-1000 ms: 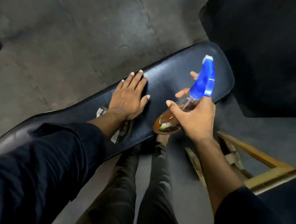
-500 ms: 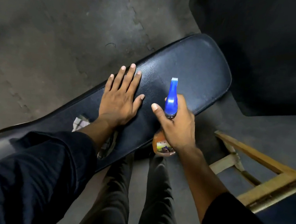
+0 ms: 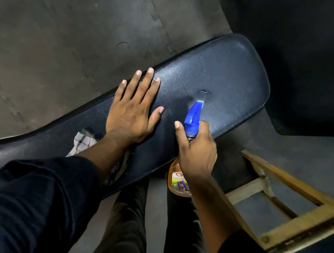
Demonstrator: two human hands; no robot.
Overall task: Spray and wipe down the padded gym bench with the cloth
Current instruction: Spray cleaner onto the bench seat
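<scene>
Dark grey floor mats fill the background, pretty dim overall. Padded bench runs diagonally across; its near end is cut off at the frame edge and partly covered by a dark sleeve. Left hand lies flat on the pad, fingers straight and spread, holding nothing. Cloth sits on the pad just behind that wrist, mostly hidden under the forearm. Right hand has its grip wrapped round the spray bottle, blue nozzle aimed at the pad; label's only partly readable. Wooden frame sits to the right, cut off.
</scene>
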